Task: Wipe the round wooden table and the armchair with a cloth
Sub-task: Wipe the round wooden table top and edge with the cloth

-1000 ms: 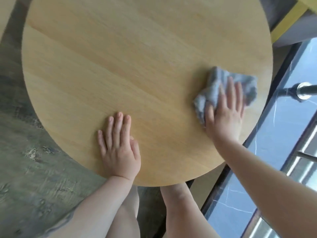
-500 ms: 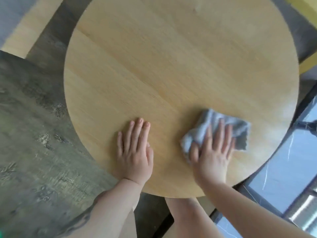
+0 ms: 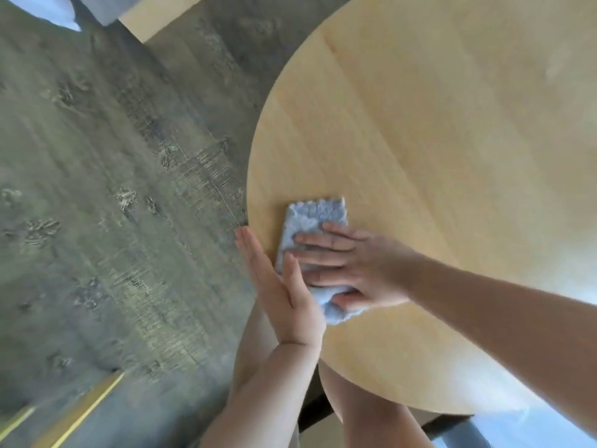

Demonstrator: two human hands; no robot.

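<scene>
Round light-wood tabletop (image 3: 436,130) with visible grain, a folded grey-blue cloth (image 3: 310,221) lying flat on it just inside the tabletop's left rim, grey wood-grain floor (image 3: 113,205) spreading out left of the tabletop

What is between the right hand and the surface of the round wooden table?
In the head view, the folded grey-blue cloth lies between the right hand and the round light wooden table; straight fingers press it flat.

Cloth (image 3: 311,221) on table (image 3: 452,140) near left edge, under right hand (image 3: 352,270); left hand (image 3: 284,292) just left.
</scene>
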